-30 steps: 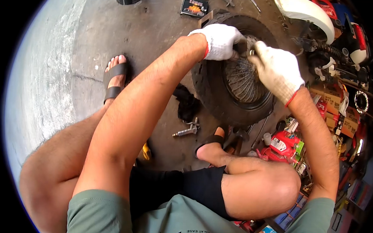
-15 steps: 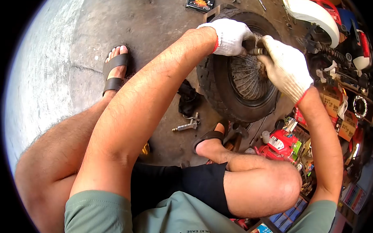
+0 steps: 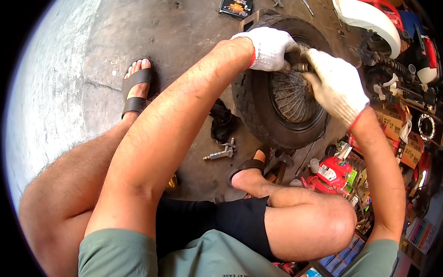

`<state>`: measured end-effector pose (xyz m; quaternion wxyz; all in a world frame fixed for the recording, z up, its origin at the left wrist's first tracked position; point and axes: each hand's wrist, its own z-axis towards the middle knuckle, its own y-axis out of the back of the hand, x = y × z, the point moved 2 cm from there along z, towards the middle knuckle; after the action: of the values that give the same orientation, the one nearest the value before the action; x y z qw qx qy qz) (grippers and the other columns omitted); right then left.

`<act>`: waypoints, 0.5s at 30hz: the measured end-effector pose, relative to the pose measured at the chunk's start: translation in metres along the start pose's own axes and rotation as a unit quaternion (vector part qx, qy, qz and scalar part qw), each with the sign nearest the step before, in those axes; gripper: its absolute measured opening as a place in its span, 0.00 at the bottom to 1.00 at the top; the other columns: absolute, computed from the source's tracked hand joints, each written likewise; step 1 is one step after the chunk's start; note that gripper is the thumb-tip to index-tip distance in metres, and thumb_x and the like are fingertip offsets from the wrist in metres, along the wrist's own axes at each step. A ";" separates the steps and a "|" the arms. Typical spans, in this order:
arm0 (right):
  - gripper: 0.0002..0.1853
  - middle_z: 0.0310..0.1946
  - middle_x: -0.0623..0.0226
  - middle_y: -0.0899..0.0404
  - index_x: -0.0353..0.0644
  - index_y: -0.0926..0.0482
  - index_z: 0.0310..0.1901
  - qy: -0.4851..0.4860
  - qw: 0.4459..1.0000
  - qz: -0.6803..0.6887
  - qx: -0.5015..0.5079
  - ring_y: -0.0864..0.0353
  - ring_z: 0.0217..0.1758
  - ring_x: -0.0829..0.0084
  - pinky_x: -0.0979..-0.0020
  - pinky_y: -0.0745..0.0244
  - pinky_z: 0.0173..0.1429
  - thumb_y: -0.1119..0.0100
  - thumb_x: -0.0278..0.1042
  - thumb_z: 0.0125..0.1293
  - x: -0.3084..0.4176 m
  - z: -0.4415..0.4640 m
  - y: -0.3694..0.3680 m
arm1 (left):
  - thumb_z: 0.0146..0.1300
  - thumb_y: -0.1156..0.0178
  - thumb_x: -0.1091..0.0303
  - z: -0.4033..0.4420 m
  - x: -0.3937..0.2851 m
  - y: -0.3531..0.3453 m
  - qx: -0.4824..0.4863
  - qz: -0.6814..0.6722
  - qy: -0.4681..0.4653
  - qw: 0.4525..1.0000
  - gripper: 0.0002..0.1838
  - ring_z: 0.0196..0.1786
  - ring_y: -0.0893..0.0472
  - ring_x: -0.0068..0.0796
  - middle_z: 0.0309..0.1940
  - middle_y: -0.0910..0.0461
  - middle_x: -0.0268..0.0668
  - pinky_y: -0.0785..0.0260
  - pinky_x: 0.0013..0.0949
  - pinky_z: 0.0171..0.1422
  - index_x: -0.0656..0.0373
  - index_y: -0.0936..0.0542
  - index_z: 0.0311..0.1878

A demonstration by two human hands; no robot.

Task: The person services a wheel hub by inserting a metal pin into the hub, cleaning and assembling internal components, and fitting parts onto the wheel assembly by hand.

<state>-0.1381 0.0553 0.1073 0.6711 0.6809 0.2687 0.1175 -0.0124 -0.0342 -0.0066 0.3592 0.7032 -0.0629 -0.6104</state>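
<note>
A spoked motorcycle wheel with a black tyre [image 3: 261, 108] lies on the floor, its wire spokes [image 3: 292, 99] dull and dirty. Over its hub, my left hand [image 3: 273, 48] in a white knit glove has its fingers closed on a small ringed metal cylinder [image 3: 301, 67]. From the other side my right hand [image 3: 336, 89], gloved too, pinches the same piece. Glove fingers cover both of its ends, so its full shape is hidden. The glove fingertips look dark with grime.
An air blow gun [image 3: 220, 152] and a black cloth [image 3: 223, 121] lie near the wheel. A small black box [image 3: 236, 4] sits beyond it. To the right are a white fender [image 3: 369, 21], a shock absorber [image 3: 392, 64], cardboard boxes [image 3: 411, 150] and a red bottle [image 3: 333, 169].
Both hands and the metal cylinder have shifted slightly down and left in view. The grip of each hand looks much the same. The view itself has moved a little.
</note>
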 end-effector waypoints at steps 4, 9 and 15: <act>0.16 0.34 0.54 0.15 0.39 0.22 0.49 -0.155 0.970 -0.045 0.183 0.13 0.37 0.53 0.57 0.19 0.41 0.42 0.45 0.73 -0.004 0.003 -0.003 | 0.62 0.31 0.55 0.000 -0.001 -0.002 -0.031 0.011 0.001 0.999 0.29 0.62 0.18 0.46 0.57 0.16 0.48 0.26 0.42 0.67 0.59 0.19 0.64; 0.17 0.33 0.51 0.16 0.37 0.23 0.46 -0.157 0.970 -0.035 0.184 0.14 0.38 0.50 0.55 0.19 0.44 0.42 0.47 0.73 0.007 0.004 -0.005 | 0.62 0.31 0.55 -0.001 0.000 -0.001 -0.036 0.000 -0.018 0.999 0.30 0.62 0.18 0.45 0.58 0.16 0.48 0.27 0.42 0.68 0.59 0.19 0.65; 0.18 0.29 0.52 0.16 0.38 0.22 0.44 -0.094 0.991 0.016 0.098 0.14 0.35 0.49 0.54 0.19 0.42 0.42 0.48 0.74 0.006 0.003 -0.004 | 0.63 0.31 0.54 -0.002 0.002 -0.001 -0.057 -0.003 -0.018 0.998 0.29 0.60 0.16 0.46 0.54 0.14 0.48 0.26 0.42 0.66 0.59 0.19 0.64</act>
<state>-0.1325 0.0554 0.1018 0.6214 0.7558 0.2032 0.0367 -0.0106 -0.0334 -0.0085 0.3955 0.6710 -0.0324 -0.6264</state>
